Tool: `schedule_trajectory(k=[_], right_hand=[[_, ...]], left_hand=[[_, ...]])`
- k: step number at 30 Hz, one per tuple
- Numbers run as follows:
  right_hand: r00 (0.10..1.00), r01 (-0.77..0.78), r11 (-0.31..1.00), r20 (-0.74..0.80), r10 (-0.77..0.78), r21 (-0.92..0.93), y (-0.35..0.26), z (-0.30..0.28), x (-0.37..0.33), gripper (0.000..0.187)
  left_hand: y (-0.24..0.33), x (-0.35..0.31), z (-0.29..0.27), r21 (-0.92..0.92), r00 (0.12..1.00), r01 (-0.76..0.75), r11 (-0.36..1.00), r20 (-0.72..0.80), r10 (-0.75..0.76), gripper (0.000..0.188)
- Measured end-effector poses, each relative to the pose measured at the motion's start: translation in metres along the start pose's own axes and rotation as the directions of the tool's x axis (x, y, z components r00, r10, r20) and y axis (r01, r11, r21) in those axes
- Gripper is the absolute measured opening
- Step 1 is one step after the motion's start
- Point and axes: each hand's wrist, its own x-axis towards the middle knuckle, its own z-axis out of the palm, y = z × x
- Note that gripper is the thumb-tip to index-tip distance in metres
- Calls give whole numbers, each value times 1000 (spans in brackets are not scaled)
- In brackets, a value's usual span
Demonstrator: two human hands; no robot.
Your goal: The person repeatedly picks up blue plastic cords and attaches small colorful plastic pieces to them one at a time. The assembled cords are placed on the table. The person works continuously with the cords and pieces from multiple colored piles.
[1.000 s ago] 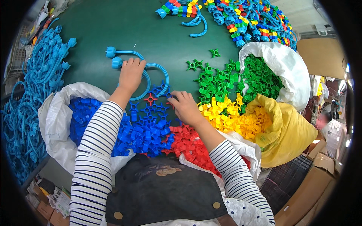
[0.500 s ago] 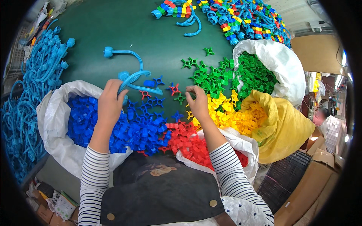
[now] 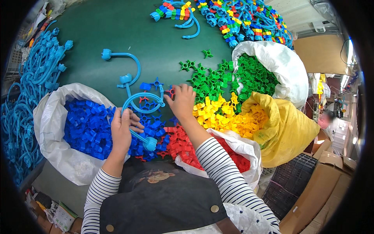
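Left of the blue pile (image 3: 91, 132), a tangle of light-blue cords (image 3: 39, 91) rises beyond the white bag (image 3: 58, 156) that wraps its left side. Over the pile's middle is the left hand (image 3: 124, 128), thumb and fingers closed around a flexible cord (image 3: 138, 136). The cord's cup end (image 3: 150, 143) points right and toward the body, above the pile's right part. On the other side of the grip, the cord runs away from the body, then bends right past the pile's far edge, so its long axis is an arc rather than a straight line. There it overlaps a second cord (image 3: 125, 79), and which tip belongs to which is hard to tell.

These tips lie beyond the pile's right part, directly left of the right hand (image 3: 171, 94), which is nearer to them than the left. Its thumb and fingers are partly bent, with a red star piece (image 3: 170, 92) at the fingertips; whether they pinch it cannot be told. Farther right of the pile are green pieces (image 3: 210, 80) and, nearer the body, yellow ones (image 3: 214, 115).
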Motion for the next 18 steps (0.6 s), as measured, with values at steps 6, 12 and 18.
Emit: schedule_trajectory(k=[6, 12, 18], right_hand=[[999, 14, 1000, 37, -14, 17, 8, -17, 19, 32], [958, 125, 962, 282, -54, -243, 25, -27, -17, 20], [996, -77, 937, 77, 54, 341, 16, -28, -29, 28]], left_hand=[[-27, -4, 1, -157, 990, 140, 978, 7, -141, 31], [-61, 8, 3, -436, 893, 397, 808, -20, -450, 25], [-77, 19, 10, -543, 862, 414, 731, -24, -506, 26]])
